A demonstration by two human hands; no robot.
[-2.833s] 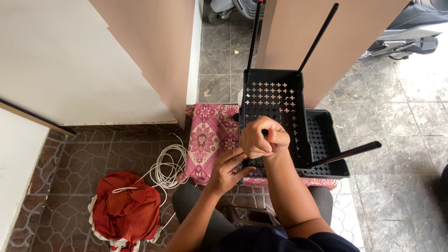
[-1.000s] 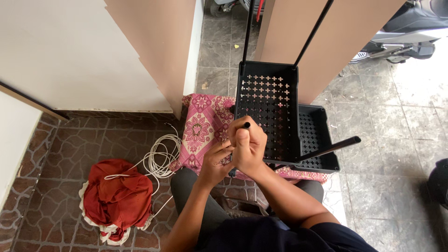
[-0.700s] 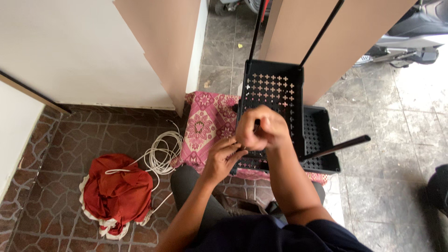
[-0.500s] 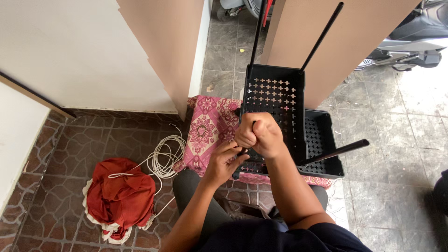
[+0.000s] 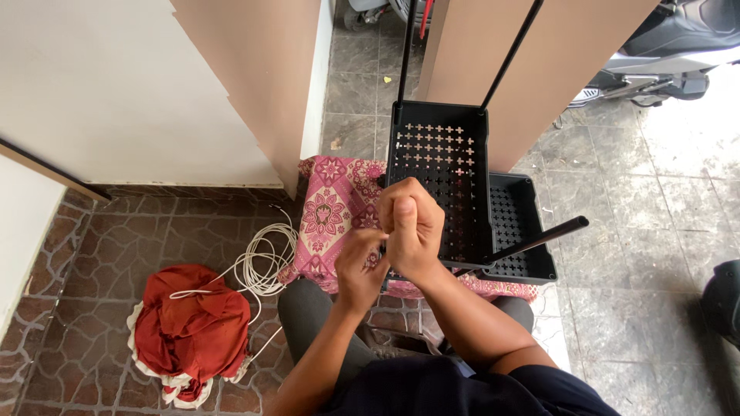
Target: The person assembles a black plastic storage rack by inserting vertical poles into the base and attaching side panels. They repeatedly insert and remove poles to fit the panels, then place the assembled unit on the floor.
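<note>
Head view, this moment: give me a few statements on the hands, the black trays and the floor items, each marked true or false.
1. The right hand is closed in a fist in front of the upper black perforated tray. True.
2. The left hand rests on the red cloth. False: it is raised beside the right hand, and the cloth lies apart on the floor tiles.
3. A coil of white cable lies between the red cloth and the pink patterned mat. True.
4. The trays are white and solid. False: both are black, the upper with cross-shaped holes.
5. A second black tray sits lower, to the right. True.
</note>
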